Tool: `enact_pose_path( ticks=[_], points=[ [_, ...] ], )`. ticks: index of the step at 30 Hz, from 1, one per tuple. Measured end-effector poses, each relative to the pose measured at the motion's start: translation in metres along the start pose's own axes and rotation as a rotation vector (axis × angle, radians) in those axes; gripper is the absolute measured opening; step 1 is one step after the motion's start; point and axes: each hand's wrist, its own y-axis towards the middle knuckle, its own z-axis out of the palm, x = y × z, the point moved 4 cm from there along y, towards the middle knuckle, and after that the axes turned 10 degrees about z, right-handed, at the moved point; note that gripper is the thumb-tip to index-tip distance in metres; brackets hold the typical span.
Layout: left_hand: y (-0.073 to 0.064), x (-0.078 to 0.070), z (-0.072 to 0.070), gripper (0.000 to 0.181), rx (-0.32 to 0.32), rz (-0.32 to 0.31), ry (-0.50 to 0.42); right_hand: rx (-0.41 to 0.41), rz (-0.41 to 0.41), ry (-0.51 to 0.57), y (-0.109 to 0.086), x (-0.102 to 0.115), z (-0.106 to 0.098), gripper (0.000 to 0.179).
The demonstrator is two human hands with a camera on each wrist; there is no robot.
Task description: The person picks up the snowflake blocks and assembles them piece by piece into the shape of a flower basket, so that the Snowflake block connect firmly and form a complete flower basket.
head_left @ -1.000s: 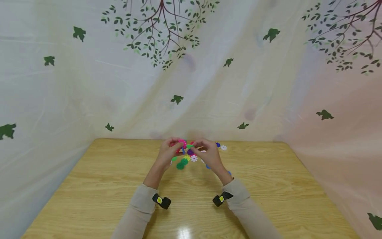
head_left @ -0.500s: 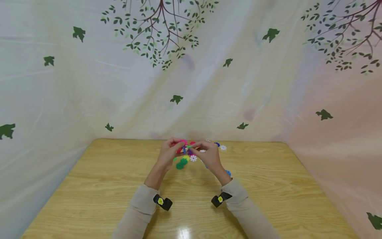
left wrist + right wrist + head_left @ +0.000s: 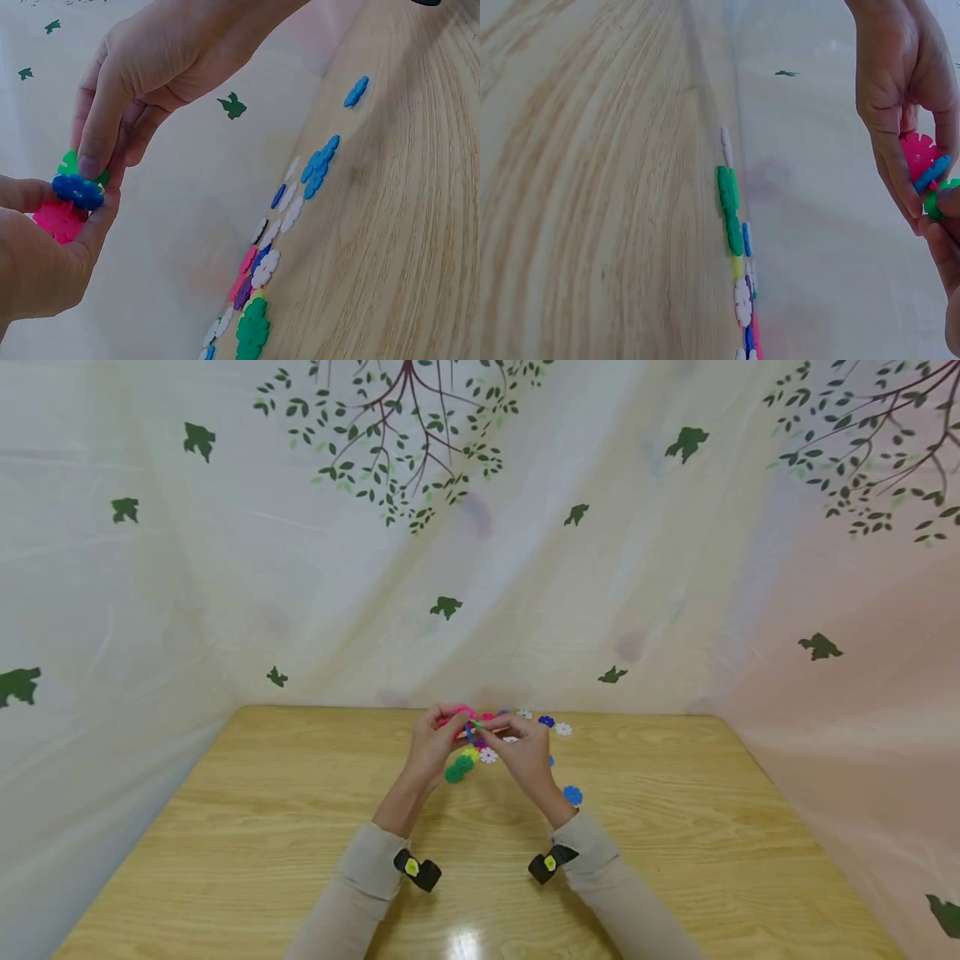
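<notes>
My left hand (image 3: 429,752) pinches a pink flower-shaped interlocking disc (image 3: 56,223) that is joined to a blue disc (image 3: 78,193). In the right wrist view the blue disc stands at an angle to the pink one. From the other side, my right hand (image 3: 527,753) pinches a green disc (image 3: 933,205) between thumb and fingers, right at the blue disc's edge. Both hands are raised above the far part of the table, fingertips nearly meeting. Fingers cover much of the joined discs in the head view.
Loose flower discs lie on the wooden table (image 3: 300,827) beneath and beyond the hands: dark green ones (image 3: 455,772), a white one (image 3: 488,756), a blue one (image 3: 573,795) and several others. A printed cloth (image 3: 337,568) hangs behind the table's far edge.
The left hand has shifted slightly right, bringing the hands closer together. The green disc has turned from flat to edge-on and now sits against the blue disc.
</notes>
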Motion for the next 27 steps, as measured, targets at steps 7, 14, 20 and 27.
enact_pose_path(
  ticks=[7,14,20,27],
  points=[
    [0.000,0.005,0.001,0.009,0.018,-0.012,-0.008,0.008,0.055,0.019,0.001,-0.001,-0.002,0.006],
    [-0.001,0.012,0.004,0.006,0.003,-0.021,-0.028,-0.010,0.108,0.061,0.005,-0.028,-0.002,0.004],
    [0.001,0.014,0.001,0.006,0.040,-0.060,-0.028,0.013,0.160,0.031,0.007,-0.045,-0.003,0.007],
    [0.002,0.013,-0.006,0.008,0.025,-0.080,0.035,0.255,0.203,-0.145,0.012,-0.041,-0.007,0.010]
  ],
)
